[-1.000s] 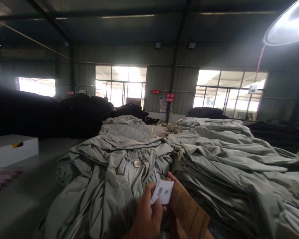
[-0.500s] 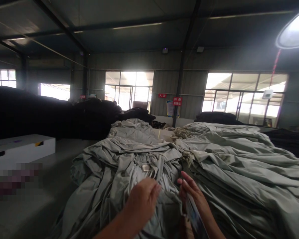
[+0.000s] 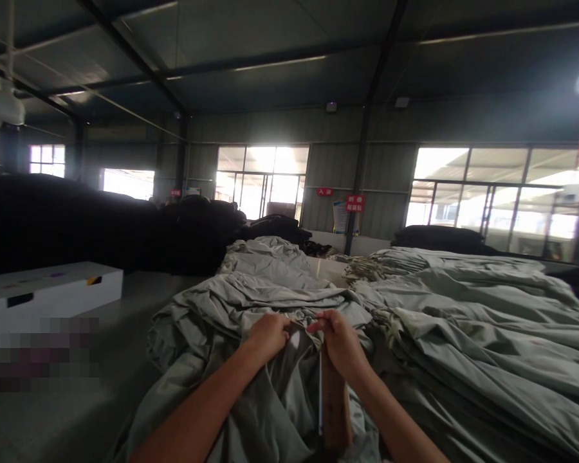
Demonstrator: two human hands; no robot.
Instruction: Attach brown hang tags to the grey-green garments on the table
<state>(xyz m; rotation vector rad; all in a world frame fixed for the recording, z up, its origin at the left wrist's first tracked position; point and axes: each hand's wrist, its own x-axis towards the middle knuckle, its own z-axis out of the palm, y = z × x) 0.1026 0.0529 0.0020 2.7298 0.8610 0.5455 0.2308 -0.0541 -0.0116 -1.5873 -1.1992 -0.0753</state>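
Note:
In the head view, a heap of grey-green fabric [image 3: 270, 292] with gathered edges lies before me. My left hand [image 3: 269, 337] is closed, its thumb and fingers pinching the gathered edge of the upper piece. Just to its right, my right hand [image 3: 340, 341] is closed, fingertips at the same edge. From under the right palm hangs a flat brown strip [image 3: 335, 405] with a pale, shiny edge; its exact kind I cannot make out. Between the hands a small pale patch [image 3: 295, 339] shows on the fabric.
More grey-green fabric [image 3: 463, 334] is stacked at the right. A long white box [image 3: 77, 299] stands on the table [image 3: 139, 296] at the left, near a blurred-out patch. Dark heaps [image 3: 188, 231] line the back, below windows and red signs [image 3: 355, 203].
Both hands have moved forward to the gathered edge and closer together. The left has taken hold of the fabric there. The view has shifted slightly left.

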